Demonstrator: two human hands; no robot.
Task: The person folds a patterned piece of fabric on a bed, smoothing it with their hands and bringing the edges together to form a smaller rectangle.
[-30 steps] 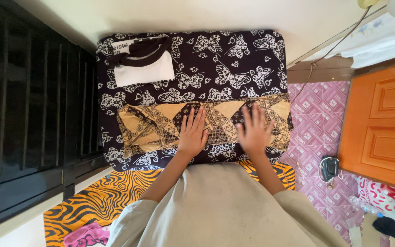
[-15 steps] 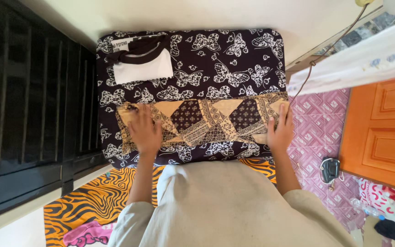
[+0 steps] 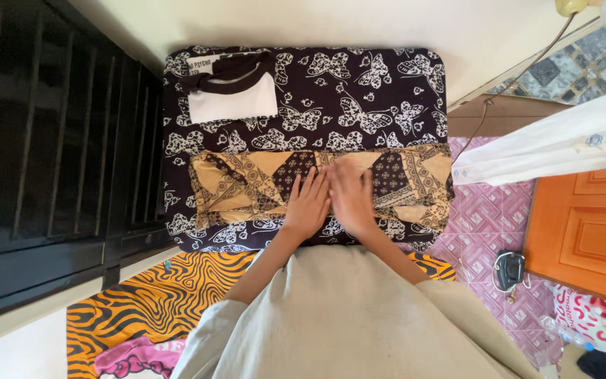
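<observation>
Folded tan cloth (image 3: 247, 186) on pad (image 3: 387, 91), long axis 9 to 3 o'clock, left hand (image 3: 308, 203) and right hand (image 3: 350, 198) flat, fingers straight, side by side, touching, pressing mid-cloth, shirt (image 3: 233, 98) at 11 o'clock.

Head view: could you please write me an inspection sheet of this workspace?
Surface: padded board in dark butterfly-print cloth.
Job's things: folded tan-and-brown patterned fabric lying across the board.
Clutter: folded white shirt with dark collar at the far left corner.
Hands: left hand and right hand flat, side by side on the fabric's middle.
Cables: thin cord along the wall.
Surroundings: orange striped mat, orange door, dark iron on pink tiles.
</observation>
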